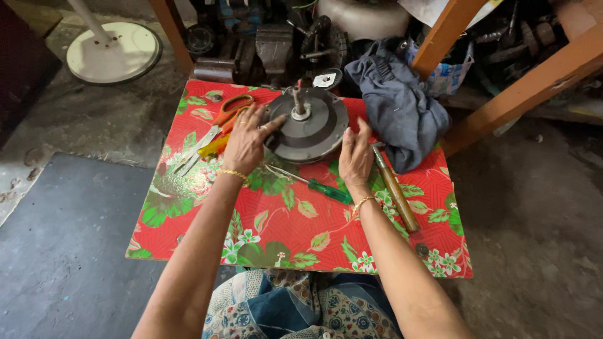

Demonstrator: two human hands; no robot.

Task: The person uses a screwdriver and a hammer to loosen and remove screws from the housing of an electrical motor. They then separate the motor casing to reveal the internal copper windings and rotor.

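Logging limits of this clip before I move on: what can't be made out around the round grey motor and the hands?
Head view only:
- Underside of the round grey motor: hidden by its own body.
- Left hand fingertips' grip: hidden at the motor's edge.
- Hammer head: partly behind the right hand and the dark cloth.
- Scissors blades: partly under the left hand.
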